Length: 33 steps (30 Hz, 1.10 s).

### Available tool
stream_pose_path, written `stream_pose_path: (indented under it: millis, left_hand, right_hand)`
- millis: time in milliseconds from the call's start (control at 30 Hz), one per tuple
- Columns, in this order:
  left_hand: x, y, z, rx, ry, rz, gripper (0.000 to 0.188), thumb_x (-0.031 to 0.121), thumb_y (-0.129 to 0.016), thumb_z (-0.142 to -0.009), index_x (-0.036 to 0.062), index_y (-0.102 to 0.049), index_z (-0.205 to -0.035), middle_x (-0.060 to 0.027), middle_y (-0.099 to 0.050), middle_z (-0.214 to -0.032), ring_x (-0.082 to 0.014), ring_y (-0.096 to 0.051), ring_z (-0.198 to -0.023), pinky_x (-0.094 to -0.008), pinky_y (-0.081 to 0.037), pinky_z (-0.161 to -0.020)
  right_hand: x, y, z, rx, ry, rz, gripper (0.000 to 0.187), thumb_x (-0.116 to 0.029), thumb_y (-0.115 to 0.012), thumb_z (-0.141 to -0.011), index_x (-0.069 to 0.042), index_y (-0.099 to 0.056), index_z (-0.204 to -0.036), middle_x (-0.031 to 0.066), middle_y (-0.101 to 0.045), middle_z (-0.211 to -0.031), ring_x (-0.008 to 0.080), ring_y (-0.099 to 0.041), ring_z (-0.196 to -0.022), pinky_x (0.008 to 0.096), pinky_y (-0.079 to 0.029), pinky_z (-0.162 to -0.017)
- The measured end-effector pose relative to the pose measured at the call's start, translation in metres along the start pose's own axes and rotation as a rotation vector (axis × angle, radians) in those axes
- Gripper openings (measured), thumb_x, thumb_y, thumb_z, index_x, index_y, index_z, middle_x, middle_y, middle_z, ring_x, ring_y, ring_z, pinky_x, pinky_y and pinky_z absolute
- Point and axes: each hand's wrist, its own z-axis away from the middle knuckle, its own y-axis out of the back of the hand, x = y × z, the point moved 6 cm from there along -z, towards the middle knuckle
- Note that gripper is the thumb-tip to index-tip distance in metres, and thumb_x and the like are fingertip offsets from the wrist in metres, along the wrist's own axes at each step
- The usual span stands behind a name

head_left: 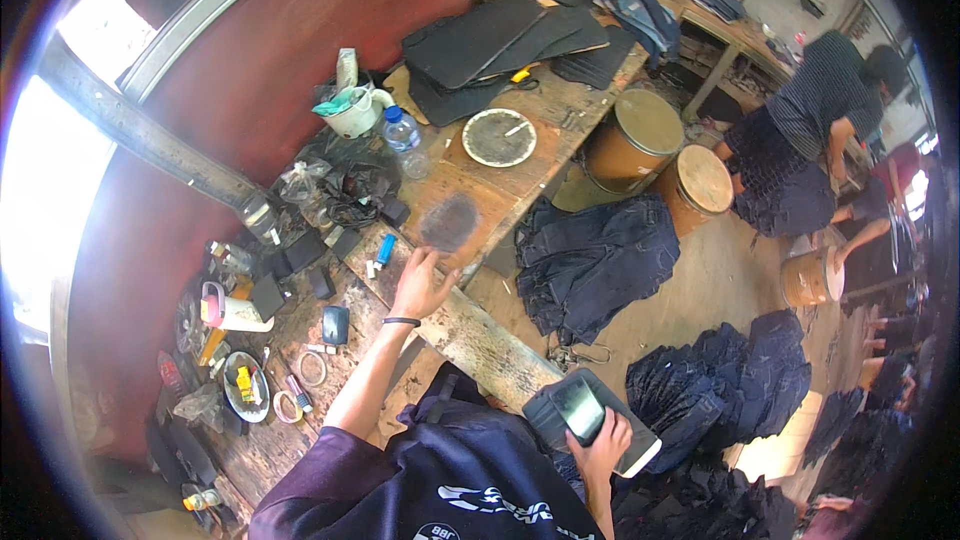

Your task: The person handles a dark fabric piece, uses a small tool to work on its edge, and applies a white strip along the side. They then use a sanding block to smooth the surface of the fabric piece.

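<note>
My left hand is open, its fingers spread at the edge of the wooden workbench, beside a round dark stain. A dark band circles that wrist. Just beyond the fingers lies a blue lighter. Low and right of my body, my right hand grips a phone with a shiny greenish screen, thumb on one side and fingers on the other. Under the phone is a dark flat piece with a pale-edged slab sticking out; what they are I cannot tell.
A round white-rimmed plate, a water bottle and black boards stand along the bench. Tape rolls and a small dish lie at left. Dark jeans hang over the beam or floor, near drums. Another person bends at the right.
</note>
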Motion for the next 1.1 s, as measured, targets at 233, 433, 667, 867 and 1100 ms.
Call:
stream_pose_path:
  millis: [233, 433, 667, 867, 1100]
  left_hand:
    - [-0.057, 0.011, 0.025, 0.071, -0.01, 0.058, 0.036, 0.024, -0.079, -0.091, 0.0062, -0.071, -0.121, -0.016, -0.064, -0.136, -0.038, -0.061, -0.125, -0.0478, -0.051, -0.104]
    - [-0.084, 0.089, -0.047, 0.445, 0.025, -0.114, 0.038, 0.022, -0.084, -0.086, 0.0101, -0.072, -0.12, -0.0123, -0.062, -0.137, -0.0395, -0.053, -0.132, -0.0576, -0.041, -0.111]
    - [-0.166, 0.13, -0.078, -0.015, 0.353, -0.529, 0.053, 0.031, -0.087, -0.081, 0.0112, -0.071, -0.127, -0.0145, -0.051, -0.147, -0.0383, -0.042, -0.142, -0.068, -0.031, -0.117]
    - [-0.175, 0.155, -0.089, 0.119, 0.142, -0.309, 0.025, 0.019, -0.081, -0.083, 0.0151, -0.075, -0.107, -0.0092, -0.052, -0.15, -0.0389, -0.038, -0.147, -0.0701, -0.031, -0.116]
    - [-0.186, 0.154, -0.173, 0.073, -0.09, -0.292, 0.033, 0.015, -0.069, -0.089, 0.0104, -0.064, -0.121, -0.0169, -0.057, -0.147, -0.0418, -0.058, -0.134, -0.0696, -0.036, -0.115]
  right_hand:
    - [-0.069, -0.003, -0.078, -0.089, -0.014, -0.241, 0.082, -0.038, -0.086, -0.088, 0.002, -0.051, -0.151, 0.0319, -0.055, -0.143, 0.0469, -0.056, -0.132, 0.0523, -0.047, -0.109]
    - [-0.206, -0.127, -0.35, -0.202, 0.012, -0.966, 0.022, -0.011, -0.066, -0.107, 0.004, -0.067, -0.124, 0.0046, -0.067, -0.088, 0.0107, -0.062, -0.07, 0.027, -0.049, -0.06]
    - [-0.262, -0.204, -0.524, -0.231, -0.43, -1.09, 0.039, -0.009, -0.061, -0.107, 0.011, -0.045, -0.137, 0.0269, -0.069, -0.112, 0.0356, -0.078, -0.088, 0.0439, -0.068, -0.07]
    - [-0.261, -0.178, -0.52, 0.001, -0.417, -0.972, 0.057, -0.015, -0.069, -0.103, 0.004, -0.039, -0.148, 0.0247, -0.068, -0.112, 0.0321, -0.077, -0.087, 0.0431, -0.067, -0.073]
    - [-0.377, -0.171, -0.377, -0.163, 0.262, -0.464, 0.048, -0.022, -0.075, -0.097, -0.003, -0.063, -0.138, 0.022, -0.069, -0.121, 0.0381, -0.068, -0.108, 0.0455, -0.055, -0.094]
